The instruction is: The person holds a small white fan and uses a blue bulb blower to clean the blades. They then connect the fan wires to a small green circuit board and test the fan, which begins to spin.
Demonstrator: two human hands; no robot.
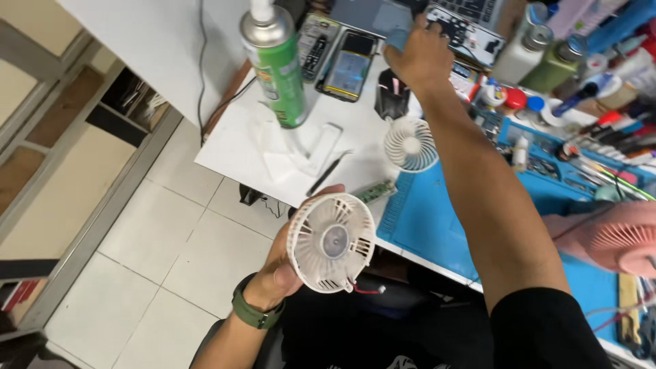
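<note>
At the far left we see a pale tiled floor (171, 239) below the desk (239, 137) edge; on the desk's white corner stands a green spray can (279, 65), upright, with black tweezers (328, 173) lying just right of its base; our left hand (287, 263), a green watch (254, 313) on its wrist, is closed around the rim of a white fan housing (333, 242), held out over the floor in front of the desk edge, its grille facing us and red wires (362, 290) hanging from its lower edge; a small green circuit board (376, 191) lies on the desk just above it; further right a white fan grille (410, 143) rests at the edge of a blue mat (437, 225); our right hand (418, 58) reaches far across the desk, its fingers curled on something pale blue that we cannot make out; at the right edge a pink fan (618, 236) lies on the mat.
</note>
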